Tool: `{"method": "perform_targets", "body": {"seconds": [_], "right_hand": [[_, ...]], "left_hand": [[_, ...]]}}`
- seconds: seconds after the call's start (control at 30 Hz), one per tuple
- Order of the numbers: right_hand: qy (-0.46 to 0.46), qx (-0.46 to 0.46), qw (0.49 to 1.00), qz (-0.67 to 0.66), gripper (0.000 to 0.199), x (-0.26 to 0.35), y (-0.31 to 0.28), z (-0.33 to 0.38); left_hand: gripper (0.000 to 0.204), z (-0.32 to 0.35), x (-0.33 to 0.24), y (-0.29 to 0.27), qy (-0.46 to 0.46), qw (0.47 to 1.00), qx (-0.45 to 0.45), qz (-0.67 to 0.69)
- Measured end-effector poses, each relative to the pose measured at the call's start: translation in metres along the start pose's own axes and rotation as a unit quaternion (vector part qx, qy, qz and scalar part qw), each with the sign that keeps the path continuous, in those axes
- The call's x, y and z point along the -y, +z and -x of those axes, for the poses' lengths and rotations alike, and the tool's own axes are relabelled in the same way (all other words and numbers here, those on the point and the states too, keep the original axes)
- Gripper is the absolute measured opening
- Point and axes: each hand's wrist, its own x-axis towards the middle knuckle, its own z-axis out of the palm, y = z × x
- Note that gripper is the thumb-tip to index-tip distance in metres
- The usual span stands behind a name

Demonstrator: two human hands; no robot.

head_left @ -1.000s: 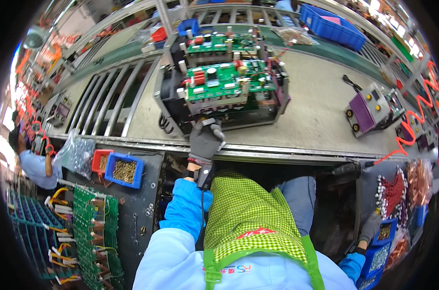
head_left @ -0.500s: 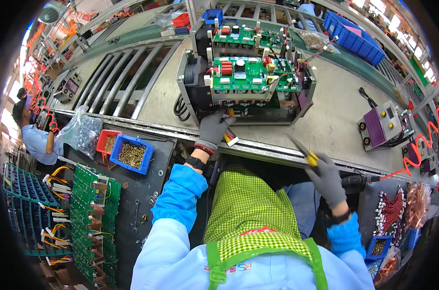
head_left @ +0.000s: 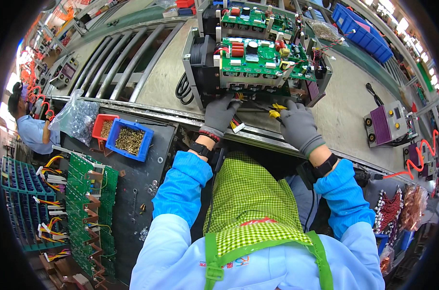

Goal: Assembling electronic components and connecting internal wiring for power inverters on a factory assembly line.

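At the near edge of the grey conveyor bench, gripping with both grey-gloved hands against the front of the black-framed electronic unit topped with a green circuit board. Left hand curling its fingers around a bundle of red and black wires with a white connector just under the unit's lower edge, touching it. Right hand closing around a yellow-handled tool, tip pointing toward the same lower edge, close beside the left hand's fingers; exact kind of tool too small to tell. Sitting upright on the bench, the unit, with red, black and yellow components showing on its board and a coil of black cable hanging at its left side. Standing right behind it, touching or nearly so, a second similar unit with a green board. Lying to the left on the dark side table, a blue plastic bin of brass screws, a smaller red bin just beside it, and a clear plastic bag of small parts next to that. Filling the lower left, a rack of green circuit boards with orange and white leads. Resting well apart on the right of the bench, a purple and grey boxed device with an orange coiled cord near it. Working far left, another person in a blue sleeve.
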Motion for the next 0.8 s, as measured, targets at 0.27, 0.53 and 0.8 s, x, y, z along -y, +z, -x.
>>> {"method": "perform_targets", "body": {"seconds": [0.27, 0.53, 0.8], "right_hand": [[-0.017, -0.034, 0.999, 0.014, 0.021, -0.006, -0.001, -0.005], [-0.041, -0.037, 0.996, 0.073, 0.018, 0.002, 0.001, -0.016], [-0.019, -0.078, 0.987, 0.138, 0.015, 0.01, 0.016, -0.017]], "left_hand": [[0.028, 0.0, -0.003, -0.004, -0.035, 0.999, 0.025, 0.019], [0.031, -0.002, -0.007, 0.003, -0.055, 0.998, 0.02, -0.005], [0.041, 0.002, 0.003, 0.001, -0.008, 0.999, 0.043, 0.02]]}}
